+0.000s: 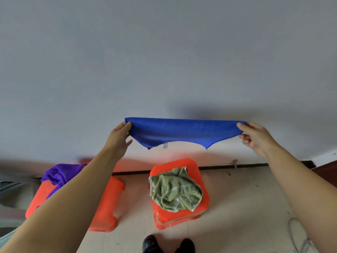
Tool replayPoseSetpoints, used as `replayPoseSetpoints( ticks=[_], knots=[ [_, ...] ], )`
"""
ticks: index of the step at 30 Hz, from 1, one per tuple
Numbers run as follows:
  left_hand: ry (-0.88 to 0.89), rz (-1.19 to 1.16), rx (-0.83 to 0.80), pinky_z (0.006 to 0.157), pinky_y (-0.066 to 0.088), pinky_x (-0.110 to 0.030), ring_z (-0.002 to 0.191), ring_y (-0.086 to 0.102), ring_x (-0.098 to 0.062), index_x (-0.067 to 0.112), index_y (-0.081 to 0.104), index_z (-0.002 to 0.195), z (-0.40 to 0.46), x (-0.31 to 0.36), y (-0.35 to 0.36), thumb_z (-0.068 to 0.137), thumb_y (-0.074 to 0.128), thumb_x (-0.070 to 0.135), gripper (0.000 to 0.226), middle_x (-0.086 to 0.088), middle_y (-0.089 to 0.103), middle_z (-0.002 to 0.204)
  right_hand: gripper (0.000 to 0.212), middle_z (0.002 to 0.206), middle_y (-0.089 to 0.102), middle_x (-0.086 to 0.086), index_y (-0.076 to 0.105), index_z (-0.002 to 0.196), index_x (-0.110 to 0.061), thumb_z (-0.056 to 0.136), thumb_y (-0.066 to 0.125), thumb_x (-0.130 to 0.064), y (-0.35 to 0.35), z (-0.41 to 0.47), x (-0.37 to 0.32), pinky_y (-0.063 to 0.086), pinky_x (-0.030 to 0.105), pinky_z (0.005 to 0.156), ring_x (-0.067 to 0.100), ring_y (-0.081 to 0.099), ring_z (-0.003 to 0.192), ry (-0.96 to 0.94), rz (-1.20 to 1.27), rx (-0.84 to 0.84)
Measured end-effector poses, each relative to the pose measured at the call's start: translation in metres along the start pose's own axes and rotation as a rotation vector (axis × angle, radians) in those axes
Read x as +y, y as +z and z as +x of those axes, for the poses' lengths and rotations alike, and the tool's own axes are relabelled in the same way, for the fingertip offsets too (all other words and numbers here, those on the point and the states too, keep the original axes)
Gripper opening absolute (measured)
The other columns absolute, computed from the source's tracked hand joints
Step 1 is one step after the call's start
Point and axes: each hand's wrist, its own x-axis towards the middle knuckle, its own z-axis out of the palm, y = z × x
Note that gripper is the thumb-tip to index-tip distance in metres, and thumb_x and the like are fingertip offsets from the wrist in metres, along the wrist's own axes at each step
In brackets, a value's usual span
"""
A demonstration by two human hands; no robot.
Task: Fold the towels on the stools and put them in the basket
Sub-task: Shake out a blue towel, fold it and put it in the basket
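1. A pale grey wall [164, 52] is filling the upper part of the view, rising behind the right orange stool [193, 165].
2. A light tiled floor [237, 198] is spreading under that stool and out to either side of it.
3. A second orange stool [107, 203] is standing to the left of the right stool, partly hidden by the person's left forearm, and a purple towel [60, 173] is lying crumpled on it.
4. A blue towel [182, 130] is hanging doubled over in the air above the right stool, stretched level between both hands, its two lower corners pointing down.
5. A green striped towel [175, 190] is lying in a heap on top of the right stool.
6. The left hand [118, 137] is pinching the blue towel's left end.
7. The right hand [255, 137] is pinching its right end, fingers curled beneath.
8. Two black shoes [167, 245] are showing on the floor just in front of the right stool.
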Motion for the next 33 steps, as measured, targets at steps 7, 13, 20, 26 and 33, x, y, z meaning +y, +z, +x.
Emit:
replayPoseSetpoints(
  ticks=[7, 13, 20, 26, 33],
  knots=[
    [-0.252, -0.012, 0.075, 0.095, 0.03, -0.033, 0.088, 0.055, -0.004, 0.024, 0.06, 0.09, -0.025, -0.109, -0.039, 0.097, 0.044, 0.016, 0.019, 0.012, 0.066, 0.088, 0.005, 0.068, 0.057, 0.0, 0.062, 0.085, -0.016, 0.088, 0.063, -0.013, -0.013, -0.021, 0.109, 0.038, 0.014, 0.038, 0.005, 0.052, 0.044, 0.269, -0.068, -0.023],
    [-0.515, 0.104, 0.026, 0.107, 0.026, -0.037, 0.1, 0.058, -0.011, 0.018, 0.062, 0.098, -0.055, -0.191, -0.078, 0.096, 0.044, 0.015, 0.019, 0.002, 0.066, 0.104, 0.003, 0.066, 0.057, -0.001, 0.064, 0.089, -0.014, 0.09, 0.062, -0.015, -0.037, -0.041, 0.193, 0.038, 0.02, 0.053, 0.008, 0.051, 0.052, 0.474, -0.244, -0.151],
    [-0.48, 0.253, 0.005, 0.085, 0.045, -0.025, 0.093, 0.063, -0.017, 0.014, 0.068, 0.096, -0.024, -0.231, -0.077, 0.097, 0.048, 0.01, 0.02, 0.005, 0.075, 0.088, 0.008, 0.079, 0.059, -0.002, 0.065, 0.097, -0.015, 0.09, 0.061, -0.017, -0.021, 0.0, 0.239, 0.035, 0.025, 0.066, 0.013, 0.051, 0.074, 0.502, -0.323, -0.137],
    [-0.205, 0.456, 0.193, 0.069, 0.042, -0.026, 0.075, 0.051, -0.013, 0.015, 0.063, 0.085, 0.071, -0.243, -0.051, 0.097, 0.048, 0.012, 0.019, 0.001, 0.061, 0.08, 0.012, 0.089, 0.059, 0.007, 0.055, 0.083, -0.018, 0.095, 0.054, -0.016, 0.024, 0.09, 0.253, 0.043, 0.031, 0.069, 0.018, 0.056, 0.076, 0.279, -0.27, -0.008],
    [-0.12, 0.748, 0.331, 0.07, 0.033, -0.03, 0.08, 0.048, -0.023, 0.007, 0.057, 0.094, 0.157, -0.296, -0.038, 0.097, 0.045, 0.017, 0.017, -0.006, 0.057, 0.084, 0.017, 0.077, 0.046, 0.004, 0.047, 0.092, -0.009, 0.099, 0.042, -0.025, 0.066, 0.175, 0.316, 0.032, 0.03, 0.057, 0.02, 0.043, 0.068, 0.188, -0.503, 0.163]
  ],
)
